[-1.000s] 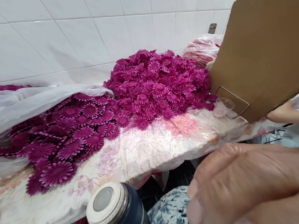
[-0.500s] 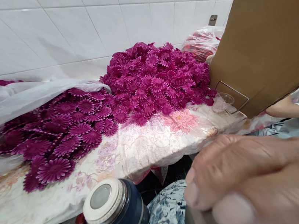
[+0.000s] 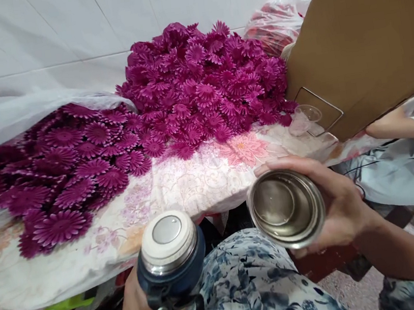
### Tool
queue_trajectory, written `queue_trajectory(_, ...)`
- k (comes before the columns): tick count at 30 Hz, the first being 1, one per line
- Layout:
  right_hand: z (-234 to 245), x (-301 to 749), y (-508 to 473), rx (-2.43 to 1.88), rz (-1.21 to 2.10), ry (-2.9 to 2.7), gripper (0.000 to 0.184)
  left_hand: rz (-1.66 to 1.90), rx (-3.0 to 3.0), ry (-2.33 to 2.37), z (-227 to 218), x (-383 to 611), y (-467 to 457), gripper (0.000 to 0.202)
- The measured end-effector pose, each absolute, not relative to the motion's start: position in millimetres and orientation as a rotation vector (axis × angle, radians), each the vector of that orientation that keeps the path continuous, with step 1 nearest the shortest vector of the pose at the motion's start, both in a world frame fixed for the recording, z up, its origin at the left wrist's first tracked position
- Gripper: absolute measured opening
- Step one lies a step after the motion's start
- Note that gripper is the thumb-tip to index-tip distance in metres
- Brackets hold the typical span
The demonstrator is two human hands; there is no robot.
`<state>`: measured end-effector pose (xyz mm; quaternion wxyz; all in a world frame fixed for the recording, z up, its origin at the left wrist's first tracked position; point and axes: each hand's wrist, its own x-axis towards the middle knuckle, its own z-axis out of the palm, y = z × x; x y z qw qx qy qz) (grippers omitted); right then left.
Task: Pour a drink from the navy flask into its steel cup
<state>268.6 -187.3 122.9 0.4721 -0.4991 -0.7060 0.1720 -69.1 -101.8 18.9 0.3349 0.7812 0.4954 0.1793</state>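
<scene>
A dark blue thermos [image 3: 174, 262] with a white stopper and black handle stands upright over my lap. My left hand [image 3: 138, 306] is closed around its side, its fingers partly hidden behind it. In my right hand [image 3: 339, 203] is a metal cup [image 3: 287, 208], its mouth tilted toward me. The fingers wrap the cup's far and right sides. A little liquid or wet shine shows on the cup's inner bottom. Thermos and cup are apart, both near the table's front edge.
Magenta artificial flower heads [image 3: 206, 93] are heaped on the floral tablecloth [image 3: 180, 184], more under a white plastic sheet [image 3: 32, 115]. A cardboard panel [image 3: 367, 35] rises at right, beside a wire loop and a small clear cup [image 3: 307, 114]. Another person's arm [image 3: 393, 126] shows beyond it.
My right hand has lowered away from close to the camera, bringing the cup's inside into view. The thermos appears farther right and higher in view, with my left hand now more visible.
</scene>
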Motion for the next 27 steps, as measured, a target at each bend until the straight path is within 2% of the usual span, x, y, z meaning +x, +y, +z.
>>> queue_trajectory(5,82.2,278.6,-194.8,-1.34,0.307,-1.646,0.083,0.449,2.058,1.139,32.5,-40.3,-96.1,0.091)
queue_trajectory(15,24.7,284.4,-207.5,-1.441,0.329,-1.521,0.082,0.172,2.095,0.9,53.3,5.9,-93.7,0.093)
queue_trajectory(27,-4.0,278.1,-222.1,-1.517,0.278,-1.438,0.08,-0.069,2.159,0.84,57.8,34.0,-97.1,0.088)
